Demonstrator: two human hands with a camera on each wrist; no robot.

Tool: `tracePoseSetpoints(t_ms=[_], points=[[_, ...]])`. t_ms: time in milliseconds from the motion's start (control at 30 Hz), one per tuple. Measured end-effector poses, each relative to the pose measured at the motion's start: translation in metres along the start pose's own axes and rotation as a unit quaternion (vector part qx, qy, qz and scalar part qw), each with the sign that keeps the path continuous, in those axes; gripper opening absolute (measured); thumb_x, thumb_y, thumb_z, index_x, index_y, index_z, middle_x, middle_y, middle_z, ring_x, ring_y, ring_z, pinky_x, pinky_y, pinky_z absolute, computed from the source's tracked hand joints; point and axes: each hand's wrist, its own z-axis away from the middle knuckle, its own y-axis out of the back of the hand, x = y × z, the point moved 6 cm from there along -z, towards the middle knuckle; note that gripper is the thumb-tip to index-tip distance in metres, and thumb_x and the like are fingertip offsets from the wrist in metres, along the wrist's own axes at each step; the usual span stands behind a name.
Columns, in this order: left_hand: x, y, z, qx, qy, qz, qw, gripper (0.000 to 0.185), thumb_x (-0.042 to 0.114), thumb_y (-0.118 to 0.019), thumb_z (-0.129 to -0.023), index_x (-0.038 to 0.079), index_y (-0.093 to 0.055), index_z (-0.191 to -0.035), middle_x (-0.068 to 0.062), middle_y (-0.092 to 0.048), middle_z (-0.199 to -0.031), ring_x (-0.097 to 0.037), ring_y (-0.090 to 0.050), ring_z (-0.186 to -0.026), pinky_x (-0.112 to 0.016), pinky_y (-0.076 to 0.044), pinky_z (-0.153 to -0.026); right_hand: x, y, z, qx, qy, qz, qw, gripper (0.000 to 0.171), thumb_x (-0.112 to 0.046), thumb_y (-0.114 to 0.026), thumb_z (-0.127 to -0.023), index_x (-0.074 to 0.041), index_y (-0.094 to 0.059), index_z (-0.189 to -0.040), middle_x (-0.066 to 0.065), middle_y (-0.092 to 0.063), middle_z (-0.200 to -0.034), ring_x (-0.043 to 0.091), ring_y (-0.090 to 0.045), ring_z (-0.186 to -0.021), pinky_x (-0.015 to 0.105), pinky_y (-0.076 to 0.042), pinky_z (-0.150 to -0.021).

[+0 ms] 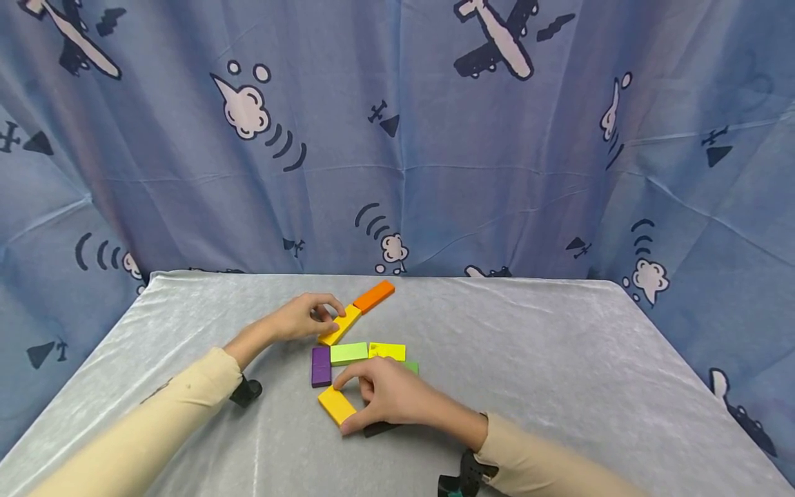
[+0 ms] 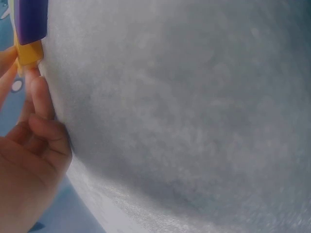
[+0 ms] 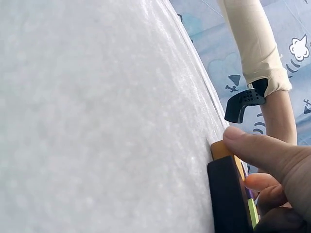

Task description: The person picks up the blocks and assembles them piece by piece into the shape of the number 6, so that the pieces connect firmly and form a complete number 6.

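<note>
My left hand (image 1: 304,317) pinches a yellow-orange block (image 1: 332,339) between thumb and fingers. An orange block (image 1: 375,297) lies end to end with it on the far side. My right hand (image 1: 391,391) grips a second yellow-orange block (image 1: 336,404) at its two ends, thumb on the near end. Between the hands lie a purple block (image 1: 321,366), a light green block (image 1: 350,354) and a bright yellow block (image 1: 388,351). A green block (image 1: 412,366) is mostly hidden behind my right hand. Below that hand, a black block (image 3: 227,194) shows in the right wrist view.
A pale grey cloth covers the table (image 1: 546,386). Behind it hangs a blue curtain (image 1: 435,138) printed with planes and clouds. A dark wrist camera (image 1: 246,391) sits on the left wrist, another (image 1: 464,476) on the right.
</note>
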Motion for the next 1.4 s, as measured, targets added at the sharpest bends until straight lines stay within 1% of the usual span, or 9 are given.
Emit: tracePoseSetpoints(t_ms=[400, 567, 700, 867, 1033, 1200, 1400], points=[[-0.001, 0.0, 0.0, -0.001, 0.009, 0.0, 1.0, 0.02, 0.005, -0.068, -0.097, 0.006, -0.067, -0.117, -0.005, -0.068, -0.09, -0.021, -0.062, -0.081, -0.036, -0.051, -0.077, 0.0, -0.001, -0.003, 0.023, -0.008, 0.014, 1.0, 0.044, -0.032, -0.095, -0.072, -0.02, -0.077, -0.111, -0.007, -0.038, -0.053, 0.006, -0.033, -0.046, 0.021, -0.025, -0.047], [-0.002, -0.001, 0.0, -0.001, 0.006, 0.001, 1.0, 0.02, 0.005, -0.069, -0.097, 0.005, -0.067, -0.117, -0.005, -0.068, -0.091, -0.021, -0.062, -0.081, -0.036, -0.051, -0.076, 0.0, -0.002, -0.003, 0.023, -0.007, 0.018, 1.0, 0.045, -0.033, -0.095, -0.073, -0.02, -0.077, -0.111, -0.008, -0.038, -0.053, 0.006, -0.033, -0.046, 0.021, -0.026, -0.047], [-0.002, -0.001, 0.001, -0.001, 0.002, 0.002, 1.0, 0.021, 0.005, -0.069, -0.097, 0.004, -0.067, -0.118, -0.006, -0.069, -0.091, -0.021, -0.062, -0.081, -0.036, -0.051, -0.076, 0.001, -0.001, -0.001, 0.018, 0.001, 0.006, 1.0, 0.045, -0.032, -0.094, -0.073, -0.019, -0.076, -0.112, -0.008, -0.038, -0.053, 0.005, -0.034, -0.046, 0.021, -0.027, -0.047], [-0.002, 0.0, 0.0, -0.001, 0.003, -0.002, 1.0, 0.02, 0.005, -0.069, -0.097, 0.006, -0.067, -0.118, -0.005, -0.068, -0.09, -0.02, -0.061, -0.081, -0.036, -0.05, -0.077, 0.004, 0.011, 0.01, 0.008, 0.011, -0.004, 1.0, 0.042, -0.028, -0.093, -0.075, -0.015, -0.075, -0.11, -0.008, -0.036, -0.053, 0.006, -0.036, -0.047, 0.021, -0.03, -0.05], [-0.001, -0.001, 0.0, -0.001, 0.006, -0.003, 1.0, 0.021, 0.006, -0.069, -0.097, 0.006, -0.067, -0.118, -0.005, -0.068, -0.091, -0.02, -0.06, -0.082, -0.035, -0.049, -0.076, 0.009, 0.022, 0.029, 0.005, 0.0, -0.008, 1.0, 0.039, -0.028, -0.092, -0.076, -0.014, -0.076, -0.109, -0.008, -0.036, -0.054, 0.006, -0.036, -0.048, 0.022, -0.031, -0.051], [0.001, -0.001, 0.001, -0.002, 0.005, -0.005, 1.0, 0.021, 0.006, -0.069, -0.097, 0.005, -0.067, -0.118, -0.006, -0.067, -0.092, -0.02, -0.059, -0.083, -0.035, -0.049, -0.076, 0.014, 0.024, 0.042, 0.006, -0.007, -0.001, 1.0, 0.035, -0.028, -0.093, -0.076, -0.016, -0.077, -0.105, -0.01, -0.036, -0.053, 0.004, -0.034, -0.048, 0.021, -0.03, -0.051], [0.002, -0.001, 0.001, -0.001, 0.004, -0.003, 1.0, 0.021, 0.005, -0.069, -0.097, 0.004, -0.067, -0.118, -0.006, -0.067, -0.092, -0.021, -0.06, -0.084, -0.036, -0.049, -0.078, 0.017, 0.023, 0.047, 0.018, -0.012, 0.007, 1.0, 0.025, -0.023, -0.092, -0.077, -0.019, -0.079, -0.097, -0.011, -0.037, -0.052, 0.003, -0.033, -0.048, 0.02, -0.029, -0.049]])
